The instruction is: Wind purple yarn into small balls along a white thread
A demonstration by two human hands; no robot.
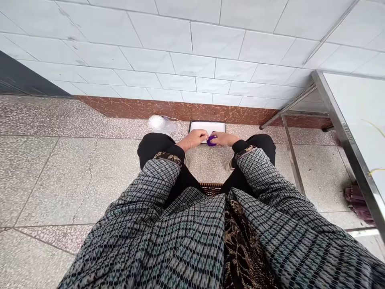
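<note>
I sit low with both arms stretched out over my knees. My left hand (pixel 194 139) and my right hand (pixel 221 139) meet on a small purple object (pixel 211 140), held between their curled fingers. Both hands hover over the near edge of a flat white tray with a dark rim (pixel 207 126) lying on the floor by the wall. What the purple object is I cannot make out.
A clear plastic bag with white contents (pixel 161 123) and thin white cord lies left of the tray. A steel-framed table (pixel 345 132) stands at the right, a dark cloth (pixel 357 200) under it. A woven stool edge (pixel 212 187) shows between my legs. Tiled wall ahead.
</note>
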